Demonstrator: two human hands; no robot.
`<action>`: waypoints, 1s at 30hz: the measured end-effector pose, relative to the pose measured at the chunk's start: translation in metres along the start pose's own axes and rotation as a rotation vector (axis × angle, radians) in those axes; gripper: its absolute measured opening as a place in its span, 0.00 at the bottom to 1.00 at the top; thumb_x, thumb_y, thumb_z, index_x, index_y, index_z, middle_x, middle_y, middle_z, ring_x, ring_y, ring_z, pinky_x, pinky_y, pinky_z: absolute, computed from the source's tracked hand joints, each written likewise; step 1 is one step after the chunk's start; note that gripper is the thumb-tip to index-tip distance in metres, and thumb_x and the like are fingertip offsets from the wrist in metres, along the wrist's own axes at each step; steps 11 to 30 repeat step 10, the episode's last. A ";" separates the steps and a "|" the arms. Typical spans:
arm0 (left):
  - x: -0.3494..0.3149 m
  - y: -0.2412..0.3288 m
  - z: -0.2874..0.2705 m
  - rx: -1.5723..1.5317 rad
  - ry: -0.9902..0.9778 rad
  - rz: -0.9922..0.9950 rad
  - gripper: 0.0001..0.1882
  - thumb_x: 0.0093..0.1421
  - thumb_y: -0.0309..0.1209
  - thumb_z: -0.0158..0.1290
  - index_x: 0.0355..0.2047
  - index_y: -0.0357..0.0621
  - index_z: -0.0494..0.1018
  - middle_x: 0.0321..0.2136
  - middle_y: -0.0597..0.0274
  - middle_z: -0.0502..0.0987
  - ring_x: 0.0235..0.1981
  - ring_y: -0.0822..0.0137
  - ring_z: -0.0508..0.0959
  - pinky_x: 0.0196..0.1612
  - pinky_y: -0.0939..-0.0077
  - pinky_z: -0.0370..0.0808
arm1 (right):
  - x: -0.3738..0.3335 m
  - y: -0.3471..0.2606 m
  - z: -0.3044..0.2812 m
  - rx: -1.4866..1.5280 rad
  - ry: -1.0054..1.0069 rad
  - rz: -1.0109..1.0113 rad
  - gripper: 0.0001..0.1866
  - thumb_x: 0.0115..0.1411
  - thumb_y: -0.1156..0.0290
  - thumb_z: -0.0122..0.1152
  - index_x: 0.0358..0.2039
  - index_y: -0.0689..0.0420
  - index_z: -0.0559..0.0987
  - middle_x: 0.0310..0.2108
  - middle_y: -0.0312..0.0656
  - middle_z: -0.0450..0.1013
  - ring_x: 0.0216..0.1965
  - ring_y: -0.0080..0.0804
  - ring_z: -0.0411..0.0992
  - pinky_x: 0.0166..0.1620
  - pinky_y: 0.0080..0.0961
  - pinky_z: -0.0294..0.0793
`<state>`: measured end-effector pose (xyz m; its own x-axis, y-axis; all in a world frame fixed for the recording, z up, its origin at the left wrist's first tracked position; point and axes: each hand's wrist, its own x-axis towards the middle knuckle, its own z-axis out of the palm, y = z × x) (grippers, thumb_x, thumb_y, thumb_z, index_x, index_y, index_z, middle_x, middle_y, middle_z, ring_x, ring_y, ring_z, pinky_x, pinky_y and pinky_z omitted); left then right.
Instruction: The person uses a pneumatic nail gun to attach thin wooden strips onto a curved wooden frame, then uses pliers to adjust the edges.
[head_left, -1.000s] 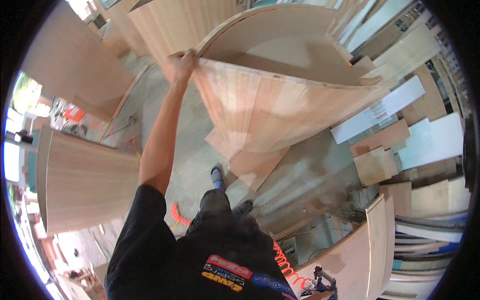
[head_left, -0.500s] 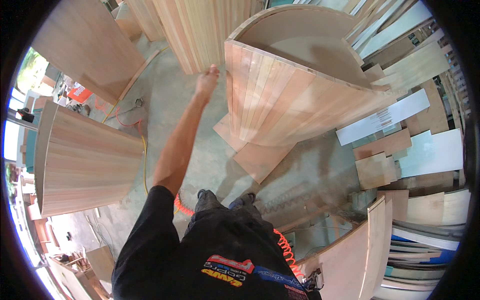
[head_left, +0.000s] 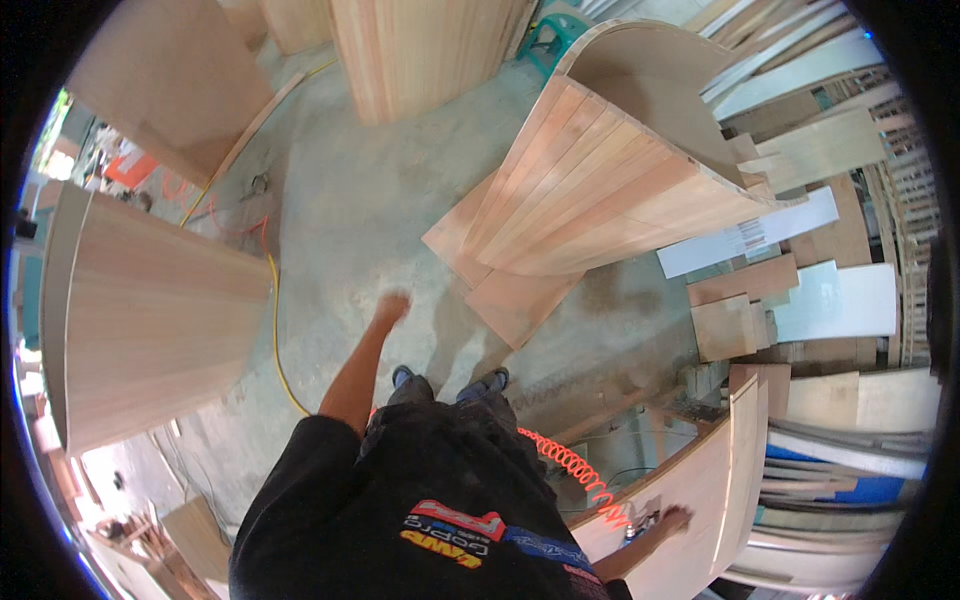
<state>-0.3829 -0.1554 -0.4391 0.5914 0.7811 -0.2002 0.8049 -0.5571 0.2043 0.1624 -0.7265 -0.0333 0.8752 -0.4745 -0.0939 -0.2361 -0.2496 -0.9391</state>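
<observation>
My left hand (head_left: 394,308) hangs over the concrete floor, a little blurred, its fingers loosely curled with nothing visible in them. At the lower right my right hand (head_left: 674,520) is closed at a small metal air tool (head_left: 640,526), whose body is partly hidden. An orange coiled hose (head_left: 570,458) leads from it to my waist. Ahead to the right a curved cabinet of wooden strips (head_left: 590,180) stands with its hollow, open top showing. It rests on thin brown boards (head_left: 525,305) laid on the floor.
A curved wood panel piece (head_left: 165,310) stands at left, another slatted piece (head_left: 420,55) ahead. A yellow hose (head_left: 277,345) crosses the floor. Board offcuts (head_left: 745,275) and stacked curved sheets (head_left: 850,480) line the right. A green plastic stool (head_left: 553,42) stands behind the cabinet.
My left hand has come back from beside the cabinet's left edge toward my body. My right hand has come into view with the air tool. The cabinet appears turned and shifted rightward.
</observation>
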 end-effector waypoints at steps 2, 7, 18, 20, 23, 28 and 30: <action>-0.104 0.064 0.018 -0.275 -0.472 -0.071 0.19 0.66 0.41 0.44 0.42 0.42 0.79 0.47 0.45 0.80 0.48 0.44 0.78 0.53 0.45 0.73 | -0.031 -0.071 -0.027 0.061 0.105 -0.196 0.22 0.71 0.50 0.51 0.26 0.52 0.72 0.14 0.29 0.54 0.16 0.21 0.53 0.19 0.24 0.50; -0.283 -0.035 0.004 -0.321 -0.885 -0.382 0.19 0.64 0.41 0.46 0.40 0.42 0.81 0.39 0.45 0.82 0.42 0.46 0.82 0.46 0.50 0.78 | -0.264 -0.292 0.067 0.541 -0.766 -0.936 0.18 0.68 0.53 0.60 0.42 0.56 0.73 0.31 0.35 0.66 0.31 0.27 0.66 0.31 0.25 0.68; -0.313 -0.113 -0.003 -0.284 -0.784 -0.388 0.15 0.60 0.38 0.51 0.34 0.42 0.82 0.29 0.50 0.84 0.34 0.48 0.85 0.38 0.54 0.82 | -0.346 -0.373 0.074 0.583 -0.970 -1.547 0.39 0.63 0.43 0.58 0.66 0.56 0.66 0.57 0.49 0.69 0.53 0.44 0.70 0.43 0.34 0.76; -0.313 -0.113 -0.003 -0.284 -0.784 -0.388 0.15 0.60 0.38 0.51 0.34 0.42 0.82 0.29 0.50 0.84 0.34 0.48 0.85 0.38 0.54 0.82 | -0.346 -0.373 0.074 0.583 -0.970 -1.547 0.39 0.63 0.43 0.58 0.66 0.56 0.66 0.57 0.49 0.69 0.53 0.44 0.70 0.43 0.34 0.76; -0.313 -0.113 -0.003 -0.284 -0.784 -0.388 0.15 0.60 0.38 0.51 0.34 0.42 0.82 0.29 0.50 0.84 0.34 0.48 0.85 0.38 0.54 0.82 | -0.346 -0.373 0.074 0.583 -0.970 -1.547 0.39 0.63 0.43 0.58 0.66 0.56 0.66 0.57 0.49 0.69 0.53 0.44 0.70 0.43 0.34 0.76; -0.313 -0.113 -0.003 -0.284 -0.784 -0.388 0.15 0.60 0.38 0.51 0.34 0.42 0.82 0.29 0.50 0.84 0.34 0.48 0.85 0.38 0.54 0.82 | -0.346 -0.373 0.074 0.583 -0.970 -1.547 0.39 0.63 0.43 0.58 0.66 0.56 0.66 0.57 0.49 0.69 0.53 0.44 0.70 0.43 0.34 0.76; -0.313 -0.113 -0.003 -0.284 -0.784 -0.388 0.15 0.60 0.38 0.51 0.34 0.42 0.82 0.29 0.50 0.84 0.34 0.48 0.85 0.38 0.54 0.82 | -0.346 -0.373 0.074 0.583 -0.970 -1.547 0.39 0.63 0.43 0.58 0.66 0.56 0.66 0.57 0.49 0.69 0.53 0.44 0.70 0.43 0.34 0.76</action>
